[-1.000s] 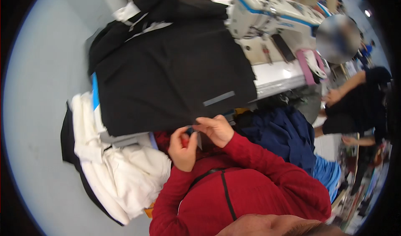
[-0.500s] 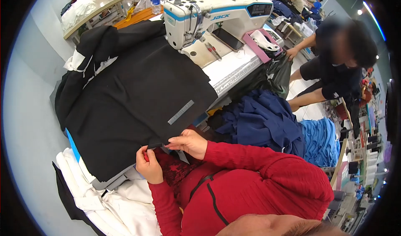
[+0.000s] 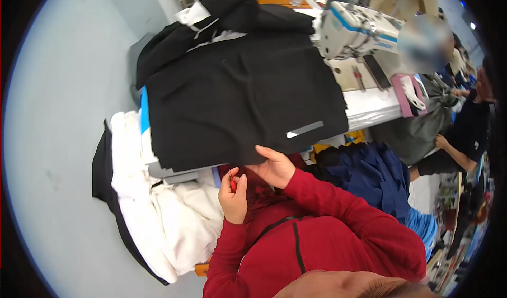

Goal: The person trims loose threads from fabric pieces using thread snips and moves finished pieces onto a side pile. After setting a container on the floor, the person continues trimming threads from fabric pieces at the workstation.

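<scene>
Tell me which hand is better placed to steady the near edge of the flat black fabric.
Probably the right hand: its thumb lies over the near edge of the black fabric, while the left hand holds a small red tool.

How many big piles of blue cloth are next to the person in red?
2. The dark blue pile is beside the red right sleeve, and the light blue pile is just past it. Others may be hidden underneath.
</scene>
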`<state>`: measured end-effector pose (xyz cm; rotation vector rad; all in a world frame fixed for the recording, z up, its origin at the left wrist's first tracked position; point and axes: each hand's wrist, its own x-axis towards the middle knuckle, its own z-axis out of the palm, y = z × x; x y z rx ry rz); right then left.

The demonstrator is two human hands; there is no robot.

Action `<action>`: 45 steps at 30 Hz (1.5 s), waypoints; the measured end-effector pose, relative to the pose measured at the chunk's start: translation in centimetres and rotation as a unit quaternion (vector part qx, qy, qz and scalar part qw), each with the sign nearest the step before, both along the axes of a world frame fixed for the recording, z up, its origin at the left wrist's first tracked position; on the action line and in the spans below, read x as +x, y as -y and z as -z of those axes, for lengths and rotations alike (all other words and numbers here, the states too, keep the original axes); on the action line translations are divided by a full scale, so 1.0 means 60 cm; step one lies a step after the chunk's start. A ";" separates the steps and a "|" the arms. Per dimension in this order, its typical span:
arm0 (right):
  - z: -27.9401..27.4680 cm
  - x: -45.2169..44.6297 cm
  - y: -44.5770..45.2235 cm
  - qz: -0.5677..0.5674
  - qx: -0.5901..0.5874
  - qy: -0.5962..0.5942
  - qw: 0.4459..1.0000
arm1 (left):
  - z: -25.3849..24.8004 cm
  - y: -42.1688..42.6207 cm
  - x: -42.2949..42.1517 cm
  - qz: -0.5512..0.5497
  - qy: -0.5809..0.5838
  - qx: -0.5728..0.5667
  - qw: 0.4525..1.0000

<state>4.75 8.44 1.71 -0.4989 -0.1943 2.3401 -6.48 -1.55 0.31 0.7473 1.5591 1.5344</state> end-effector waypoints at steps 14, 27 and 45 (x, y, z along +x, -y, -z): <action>-0.005 -0.066 0.045 0.040 0.033 0.059 0.997 | -0.005 0.005 -0.045 -0.124 0.073 0.024 0.989; -0.006 0.037 -0.033 0.146 0.047 0.088 0.984 | 0.000 -0.060 -0.035 -0.028 -0.165 0.009 0.986; 0.020 -0.012 -0.012 0.068 -0.024 0.100 0.992 | 0.013 -0.084 -0.059 0.006 -0.295 0.007 0.956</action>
